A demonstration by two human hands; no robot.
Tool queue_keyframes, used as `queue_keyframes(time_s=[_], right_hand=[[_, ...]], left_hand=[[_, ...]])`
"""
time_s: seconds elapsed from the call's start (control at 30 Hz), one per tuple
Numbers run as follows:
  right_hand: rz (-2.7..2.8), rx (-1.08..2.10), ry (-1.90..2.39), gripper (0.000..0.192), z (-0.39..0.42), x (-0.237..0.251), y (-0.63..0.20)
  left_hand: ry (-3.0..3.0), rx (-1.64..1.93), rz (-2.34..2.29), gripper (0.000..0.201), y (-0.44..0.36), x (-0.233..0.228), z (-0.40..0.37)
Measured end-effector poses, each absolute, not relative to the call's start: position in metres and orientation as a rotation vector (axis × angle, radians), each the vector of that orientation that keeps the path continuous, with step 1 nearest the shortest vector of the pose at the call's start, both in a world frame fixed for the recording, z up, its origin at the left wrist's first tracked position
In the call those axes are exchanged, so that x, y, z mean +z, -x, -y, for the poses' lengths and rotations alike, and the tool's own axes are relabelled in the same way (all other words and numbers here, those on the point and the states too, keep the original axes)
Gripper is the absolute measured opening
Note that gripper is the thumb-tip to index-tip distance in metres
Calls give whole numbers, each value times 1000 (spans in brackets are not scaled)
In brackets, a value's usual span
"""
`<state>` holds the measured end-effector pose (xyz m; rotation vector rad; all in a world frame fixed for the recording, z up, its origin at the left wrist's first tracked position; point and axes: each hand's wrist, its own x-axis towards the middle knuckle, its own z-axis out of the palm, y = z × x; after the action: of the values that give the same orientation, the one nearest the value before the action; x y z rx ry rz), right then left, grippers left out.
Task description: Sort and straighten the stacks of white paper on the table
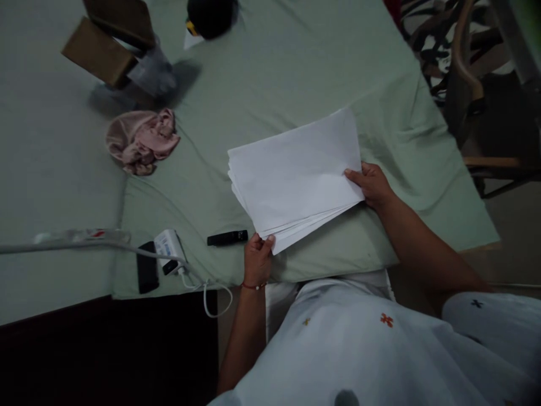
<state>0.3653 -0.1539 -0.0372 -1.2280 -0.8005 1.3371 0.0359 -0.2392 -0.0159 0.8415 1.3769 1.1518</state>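
Observation:
A stack of white paper sheets (302,169) is held above the green-covered table (296,73), its edges fanned unevenly at the left and along the near side. My left hand (258,259) grips the near left corner, thumb on top and fingers underneath. At the right edge my right hand (372,183) pinches the stack, its thumb lying on the top sheet. The top sheet looks blank. Just left of my left hand lies a black stapler-like object (227,238).
On the left are a crumpled pink cloth (146,140), a dark phone (147,268), a white adapter (169,248) and a cable (217,313). Farther back stand an open cardboard box (101,51) and a black rounded object (211,17). A chair (469,73) is at right.

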Motion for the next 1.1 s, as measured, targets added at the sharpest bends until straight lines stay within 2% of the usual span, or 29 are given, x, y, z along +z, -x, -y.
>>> queue_keyframes(time_s=[0.33, 0.6, 0.83, 1.1], right_hand=[[796, 1352, 1233, 53, 152, -32, -366], [733, 1399, 1207, 49, 153, -30, -367], [781, 1367, 1268, 46, 155, -29, -367], [792, 1385, 1230, 47, 157, -29, -366]], left_hand=[[-815, 1248, -1259, 39, -37, -2, 242], [-778, 1479, -1361, 54, -39, -15, 235], [-838, 1573, -1345, 47, -37, -25, 224], [-806, 1529, -1399, 63, -41, -15, 221]])
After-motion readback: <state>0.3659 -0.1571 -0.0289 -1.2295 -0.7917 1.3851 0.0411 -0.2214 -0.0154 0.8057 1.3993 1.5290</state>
